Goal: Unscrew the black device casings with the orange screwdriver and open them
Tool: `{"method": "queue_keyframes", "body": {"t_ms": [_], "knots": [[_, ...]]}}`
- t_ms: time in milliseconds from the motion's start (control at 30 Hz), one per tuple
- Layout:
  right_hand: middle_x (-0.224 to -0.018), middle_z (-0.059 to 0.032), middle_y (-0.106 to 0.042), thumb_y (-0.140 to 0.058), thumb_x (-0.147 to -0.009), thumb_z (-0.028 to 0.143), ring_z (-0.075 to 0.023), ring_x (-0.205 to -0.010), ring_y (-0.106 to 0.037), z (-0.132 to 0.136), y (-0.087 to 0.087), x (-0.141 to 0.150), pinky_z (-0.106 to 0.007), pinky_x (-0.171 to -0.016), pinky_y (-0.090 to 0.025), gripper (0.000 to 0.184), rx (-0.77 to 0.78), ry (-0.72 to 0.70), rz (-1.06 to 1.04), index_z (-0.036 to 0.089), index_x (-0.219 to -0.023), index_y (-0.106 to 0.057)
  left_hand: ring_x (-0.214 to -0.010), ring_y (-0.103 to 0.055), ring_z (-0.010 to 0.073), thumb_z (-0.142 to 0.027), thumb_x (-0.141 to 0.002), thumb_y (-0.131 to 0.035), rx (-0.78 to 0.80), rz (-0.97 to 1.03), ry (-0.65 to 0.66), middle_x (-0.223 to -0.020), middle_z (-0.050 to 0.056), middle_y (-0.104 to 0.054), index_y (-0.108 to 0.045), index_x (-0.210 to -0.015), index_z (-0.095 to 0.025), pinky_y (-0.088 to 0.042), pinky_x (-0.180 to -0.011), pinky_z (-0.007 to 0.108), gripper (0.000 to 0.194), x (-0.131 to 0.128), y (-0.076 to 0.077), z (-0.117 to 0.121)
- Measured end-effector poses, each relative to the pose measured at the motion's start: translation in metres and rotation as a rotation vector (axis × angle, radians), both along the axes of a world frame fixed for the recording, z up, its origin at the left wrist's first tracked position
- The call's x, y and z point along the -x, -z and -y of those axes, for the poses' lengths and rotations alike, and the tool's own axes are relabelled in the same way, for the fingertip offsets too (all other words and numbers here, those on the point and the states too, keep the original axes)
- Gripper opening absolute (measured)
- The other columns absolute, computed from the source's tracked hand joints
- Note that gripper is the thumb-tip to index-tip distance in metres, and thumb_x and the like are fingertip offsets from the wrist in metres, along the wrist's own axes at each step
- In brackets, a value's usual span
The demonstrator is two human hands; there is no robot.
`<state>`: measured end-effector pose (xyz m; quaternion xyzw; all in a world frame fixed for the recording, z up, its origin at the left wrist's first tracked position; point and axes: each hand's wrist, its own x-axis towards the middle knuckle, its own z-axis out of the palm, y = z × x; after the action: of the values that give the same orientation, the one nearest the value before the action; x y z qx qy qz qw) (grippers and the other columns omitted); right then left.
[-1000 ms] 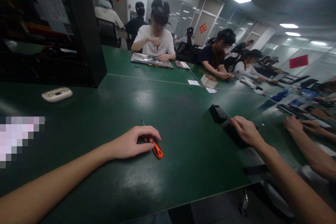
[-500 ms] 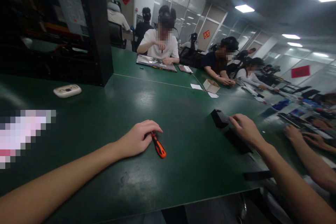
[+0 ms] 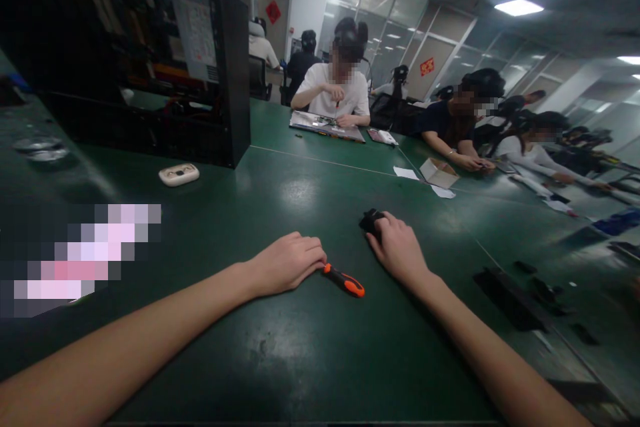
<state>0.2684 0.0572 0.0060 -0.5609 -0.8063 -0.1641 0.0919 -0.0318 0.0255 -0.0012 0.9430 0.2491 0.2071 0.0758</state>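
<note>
My left hand (image 3: 290, 260) rests on the green table, its fingers closed over the shaft end of a screwdriver (image 3: 346, 281). The orange-and-black handle sticks out to the right and lies slanted towards me; the tip is hidden under the fingers. To its right, my right hand (image 3: 401, 248) is closed on a small black block-shaped object (image 3: 371, 221). Only the far left part of that object shows, and my fingers cover the rest. The two hands are apart, with the screwdriver handle between them.
A black computer case (image 3: 235, 80) with an open side stands at the back left. A white oval case (image 3: 179, 174) lies before it, near a blurred-out pinkish patch. Black parts (image 3: 513, 297) lie at the right. A small open box (image 3: 440, 172) and co-workers are across the table.
My right hand has moved left with the black object, closer to my left hand. The screwdriver handle has swung to point more rightward. The camera view has turned left.
</note>
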Motion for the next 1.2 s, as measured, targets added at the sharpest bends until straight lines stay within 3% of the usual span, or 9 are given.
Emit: {"method": "queue_keyframes", "body": {"t_ms": [133, 267, 400, 600, 700, 767, 933, 1067, 1200], "knots": [[-0.136, -0.0183, -0.06, -0.049, -0.098, 0.027, -0.0299, -0.122, -0.057, 0.022, 0.011, 0.053, -0.048, -0.098, -0.049, 0.011, -0.046, -0.475, -0.154, 0.019, -0.092, -0.055, -0.084, -0.062, 0.0199, -0.024, -0.105, -0.04, -0.075, 0.107, 0.055, -0.095, 0.008, -0.069, -0.063, -0.105, -0.015, -0.041, -0.078, 0.034, 0.024, 0.0, -0.001, 0.003], [-0.144, -0.0185, -0.055, -0.059, -0.093, 0.032, -0.0296, -0.131, -0.053, 0.042, 0.013, 0.073, -0.049, -0.104, -0.046, 0.018, 0.05, -0.64, -0.29, 0.019, -0.105, -0.059, -0.084, -0.064, 0.0194, -0.021, -0.103, -0.043, -0.119, 0.352, 0.022, -0.091, 0.007, -0.071, -0.063, -0.1, -0.016, -0.043, -0.08, 0.034, 0.021, -0.002, -0.001, 0.007], [-0.132, -0.0145, -0.063, -0.065, -0.09, 0.045, -0.0277, -0.123, -0.058, 0.055, 0.005, 0.078, -0.048, -0.102, -0.048, 0.045, 0.144, -0.692, -0.679, 0.022, -0.127, -0.055, -0.082, -0.064, 0.0188, -0.02, -0.102, -0.048, -0.084, 0.516, -0.054, -0.09, 0.006, -0.072, -0.064, -0.101, -0.016, -0.044, -0.078, 0.033, 0.016, -0.005, 0.001, 0.012], [-0.091, -0.0019, -0.069, -0.066, -0.092, 0.033, -0.0162, -0.087, -0.066, 0.054, -0.005, 0.077, -0.031, -0.082, -0.054, 0.01, 0.135, -0.538, -1.217, 0.025, -0.097, -0.069, -0.09, -0.062, 0.0206, -0.023, -0.1, -0.054, 0.034, 0.553, -0.124, -0.095, 0.006, -0.07, -0.065, -0.105, -0.018, -0.046, -0.084, 0.035, 0.013, -0.009, 0.0, 0.013], [-0.094, -0.0013, -0.069, -0.066, -0.092, 0.031, -0.0147, -0.087, -0.067, 0.047, -0.01, 0.073, -0.029, -0.079, -0.055, 0.008, 0.099, -0.453, -1.433, 0.024, -0.095, -0.067, -0.118, -0.057, 0.0263, -0.03, -0.091, -0.068, 0.175, 0.554, -0.147, -0.126, 0.012, -0.063, -0.056, -0.128, -0.018, -0.044, -0.102, 0.04, 0.041, -0.011, 0.002, 0.011], [-0.096, -0.0015, -0.069, -0.066, -0.092, 0.032, -0.0154, -0.086, -0.07, 0.042, -0.016, 0.069, -0.03, -0.076, -0.057, 0.009, 0.098, -0.433, -1.542, 0.023, -0.094, -0.063, -0.12, -0.058, 0.0269, -0.034, -0.087, -0.073, 0.305, 0.522, -0.146, -0.132, 0.012, -0.061, -0.049, -0.137, -0.018, -0.045, -0.103, 0.04, 0.058, -0.012, 0.004, 0.008], [-0.081, 0.0023, -0.07, -0.064, -0.094, 0.03, -0.0152, -0.066, -0.071, 0.041, -0.035, 0.055, -0.027, -0.058, -0.059, 0.023, 0.022, -0.443, -1.538, 0.025, -0.112, -0.051, -0.106, -0.065, 0.023, -0.033, -0.091, -0.068, 0.411, 0.434, -0.138, -0.116, 0.005, -0.069, -0.061, -0.123, -0.022, -0.048, -0.094, 0.036, 0.035, -0.013, 0.003, 0.006], [-0.096, 0.0026, -0.07, -0.063, -0.093, 0.024, -0.0143, -0.06, -0.071, 0.05, -0.044, 0.052, -0.028, -0.05, -0.061, 0.05, -0.079, -0.512, -1.465, 0.033, -0.133, -0.034, -0.105, -0.064, 0.0219, -0.029, -0.09, -0.069, 0.418, 0.42, -0.122, -0.115, 0.005, -0.068, -0.064, -0.12, -0.022, -0.047, -0.094, 0.034, 0.032, -0.013, 0.0, 0.007], [-0.1, 0.0038, -0.067, -0.061, -0.094, 0.019, -0.0142, -0.067, -0.073, 0.056, -0.042, 0.057, -0.029, -0.054, -0.063, 0.055, -0.086, -0.579, -1.395, 0.037, -0.136, -0.031, -0.105, -0.064, 0.0217, -0.026, -0.088, -0.068, 0.422, 0.408, -0.121, -0.114, 0.004, -0.068, -0.064, -0.12, -0.022, -0.047, -0.094, 0.034, 0.033, -0.016, -0.003, 0.009]]}}
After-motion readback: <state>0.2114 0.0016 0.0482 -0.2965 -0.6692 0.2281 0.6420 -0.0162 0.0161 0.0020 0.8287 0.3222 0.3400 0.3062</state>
